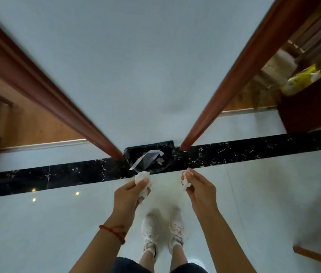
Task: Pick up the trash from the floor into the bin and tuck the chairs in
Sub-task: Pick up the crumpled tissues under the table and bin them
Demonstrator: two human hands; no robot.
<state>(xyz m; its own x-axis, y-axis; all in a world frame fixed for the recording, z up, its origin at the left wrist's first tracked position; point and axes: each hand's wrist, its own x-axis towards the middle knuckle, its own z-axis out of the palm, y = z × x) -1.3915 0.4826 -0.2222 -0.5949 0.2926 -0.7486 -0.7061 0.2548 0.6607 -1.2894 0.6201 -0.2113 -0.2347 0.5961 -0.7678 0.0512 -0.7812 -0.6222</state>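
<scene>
Two wads of crumpled white tissue are in play, one per hand, both held short of the black-lined rectangular bin (151, 158) that stands against the pale wall between two reddish-brown wooden door frames.

Left hand (130, 192): our grip is closed round the larger crumpled white tissue wad (142, 183), thumb across its front, paper bulging above and below the fingers. It hangs just on the near side of the bin's rim, a little left of the bin's centre. A thin red string bracelet (114, 231) sits on that wrist.

Right hand (200, 187): our grip pinches the smaller white tissue scrap (186, 181) at the fingertips, fingers curled inward. It sits to the right of the bin and nearer us than the rim, over the glossy pale floor tile (57, 223).

Both forearms reach forward and slightly inward, wrists level, palms turned toward each other. White sneakers (162, 229) stand well back from the bin.

Bin already holds a strip of white paper and small scraps.

Our judgement of the step: neither wad is over the opening yet. We should carry both hands forward until they are squarely above the liner before loosening either grip; light tissue drifts, so a low release is safer. The right hand needs to travel inward too. Chairs not yet tucked; a wooden chair leg (317, 257) shows far right of the bin.
</scene>
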